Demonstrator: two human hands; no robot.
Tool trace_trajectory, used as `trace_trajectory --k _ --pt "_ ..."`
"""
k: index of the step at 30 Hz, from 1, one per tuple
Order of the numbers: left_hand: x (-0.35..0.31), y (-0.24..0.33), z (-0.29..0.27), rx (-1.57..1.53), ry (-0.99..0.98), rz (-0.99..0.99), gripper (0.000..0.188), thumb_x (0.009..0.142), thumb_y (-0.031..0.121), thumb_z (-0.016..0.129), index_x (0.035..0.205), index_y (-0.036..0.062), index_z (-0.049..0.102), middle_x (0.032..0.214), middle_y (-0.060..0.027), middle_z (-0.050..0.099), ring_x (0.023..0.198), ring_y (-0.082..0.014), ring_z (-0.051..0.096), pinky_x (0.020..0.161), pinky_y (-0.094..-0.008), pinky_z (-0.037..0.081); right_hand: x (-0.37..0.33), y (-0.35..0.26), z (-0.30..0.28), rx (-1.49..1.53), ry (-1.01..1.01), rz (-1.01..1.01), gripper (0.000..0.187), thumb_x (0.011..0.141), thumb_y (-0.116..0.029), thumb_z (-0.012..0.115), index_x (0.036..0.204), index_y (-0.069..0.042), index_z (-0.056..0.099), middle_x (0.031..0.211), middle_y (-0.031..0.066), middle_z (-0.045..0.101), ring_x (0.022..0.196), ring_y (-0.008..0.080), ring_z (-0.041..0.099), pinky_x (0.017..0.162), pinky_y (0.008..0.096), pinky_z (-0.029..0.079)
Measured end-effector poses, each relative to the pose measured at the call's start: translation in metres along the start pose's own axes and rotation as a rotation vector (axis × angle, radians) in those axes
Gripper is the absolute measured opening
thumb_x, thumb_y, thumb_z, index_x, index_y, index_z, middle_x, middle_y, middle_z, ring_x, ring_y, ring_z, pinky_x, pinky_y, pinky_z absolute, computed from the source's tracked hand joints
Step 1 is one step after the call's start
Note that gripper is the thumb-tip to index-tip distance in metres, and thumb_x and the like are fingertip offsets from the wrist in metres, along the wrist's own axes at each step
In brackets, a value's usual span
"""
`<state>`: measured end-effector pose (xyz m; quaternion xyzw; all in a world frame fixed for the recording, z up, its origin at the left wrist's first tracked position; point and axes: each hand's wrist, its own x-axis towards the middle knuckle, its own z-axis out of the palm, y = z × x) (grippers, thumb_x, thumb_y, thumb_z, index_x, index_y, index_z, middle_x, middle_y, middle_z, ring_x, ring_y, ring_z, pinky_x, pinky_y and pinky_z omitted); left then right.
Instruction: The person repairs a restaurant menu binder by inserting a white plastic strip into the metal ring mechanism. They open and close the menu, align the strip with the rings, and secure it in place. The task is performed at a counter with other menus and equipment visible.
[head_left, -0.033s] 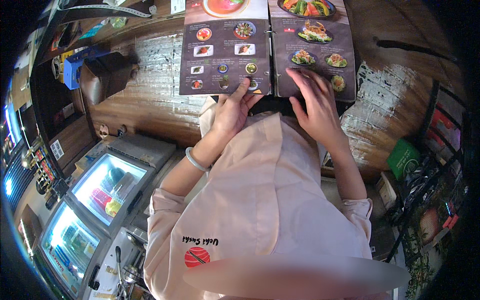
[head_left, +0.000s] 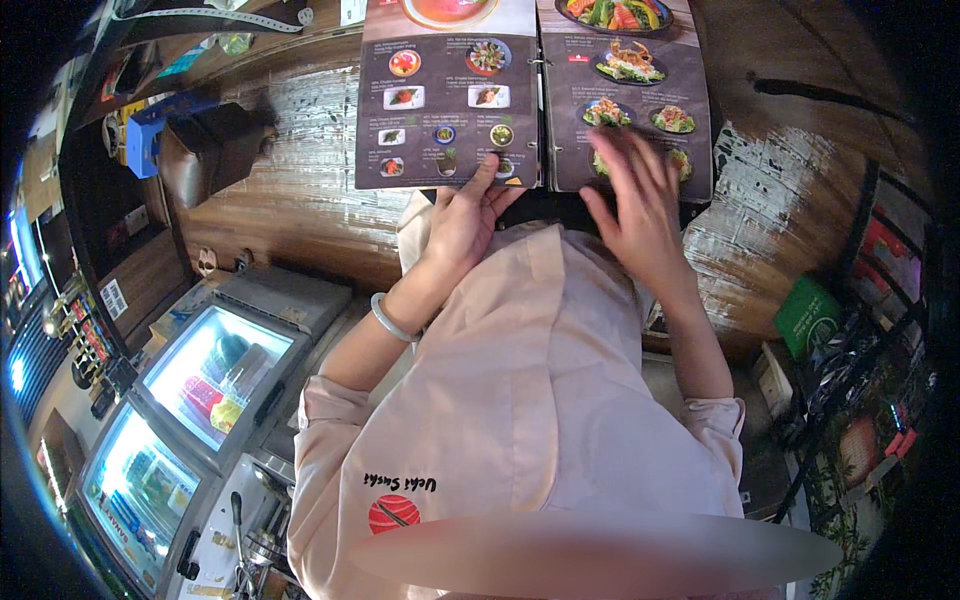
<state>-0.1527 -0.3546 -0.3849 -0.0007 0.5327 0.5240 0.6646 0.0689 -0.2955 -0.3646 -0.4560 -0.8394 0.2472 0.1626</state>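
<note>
l hand [head_left: 462,222] pinching menu [head_left: 447,100] bottom edge, r hand [head_left: 640,205] fingers spread flat on it.

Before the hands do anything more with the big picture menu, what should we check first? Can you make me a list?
1. Dark open menu with food photos lies flat on the worn wooden counter: ok.
2. Left hand holds the left page's bottom edge, thumb on it: ok.
3. Right hand is over the right page; blurred, so contact: cannot tell.
4. Both pages lie open: ok.
5. Pale green bangle sits on the left wrist, away from the menu: ok.
</note>
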Motion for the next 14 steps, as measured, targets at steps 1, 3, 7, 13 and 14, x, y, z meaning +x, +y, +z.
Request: trace_trajectory --k 1,3,7,13,14 --pt "-0.001 0.000 0.003 -0.001 0.013 0.014 0.026 0.103 0.014 0.056 0.127 0.0023 0.056 0.117 -0.0147 0.069 0.104 -0.0251 0.070 0.091 -0.0364 0.059 -0.003 0.010 0.002 -0.093 0.040 0.047 0.061 0.091 -0.031 0.068 0.145 -0.011 0.048 0.143 0.0150 0.052 0.136 0.0353 0.043 0.110 0.0536 0.031" --pt "-0.002 -0.002 0.003 -0.007 0.020 0.028 0.026 0.104 0.014 0.055 0.126 0.0020 0.055 0.117 -0.0149 0.068 0.103 -0.0251 0.070 0.090 -0.0362 0.059 -0.006 0.030 0.001 -0.238 0.148 0.138 0.069 0.091 -0.040 0.068 0.147 -0.009 0.044 0.146 0.0180 0.047 0.136 0.0397 0.041 0.110 0.0547 0.031" --pt "0.001 -0.004 0.005 -0.013 0.021 0.031 0.022 0.104 0.016 0.055 0.121 0.0014 0.057 0.116 -0.0143 0.068 0.101 -0.0238 0.070 0.087 -0.0361 0.060 -0.011 0.043 -0.008 -0.270 0.226 0.358 0.081 0.087 -0.048 0.072 0.150 -0.009 0.039 0.149 0.0222 0.041 0.132 0.0438 0.040 0.110 0.0552 0.030" --pt "0.005 -0.010 -0.005 0.055 0.061 0.010 0.028 0.103 0.015 0.057 0.127 0.0004 0.054 0.121 -0.0164 0.068 0.111 -0.0267 0.068 0.087 -0.0372 0.059 -0.016 0.020 -0.005 -0.328 0.219 0.382 0.084 0.087 -0.047 0.072 0.153 -0.012 0.034 0.150 0.0230 0.038 0.130 0.0436 0.039 0.107 0.0583 0.030" --pt "0.005 -0.012 -0.005 0.056 0.072 0.009 0.030 0.103 0.015 0.057 0.129 -0.0002 0.054 0.124 -0.0176 0.067 0.114 -0.0283 0.066 0.088 -0.0380 0.058 -0.016 0.018 -0.004 -0.304 0.204 0.413 0.084 0.088 -0.047 0.072 0.154 -0.014 0.033 0.151 0.0228 0.037 0.131 0.0431 0.038 0.109 0.0586 0.029"
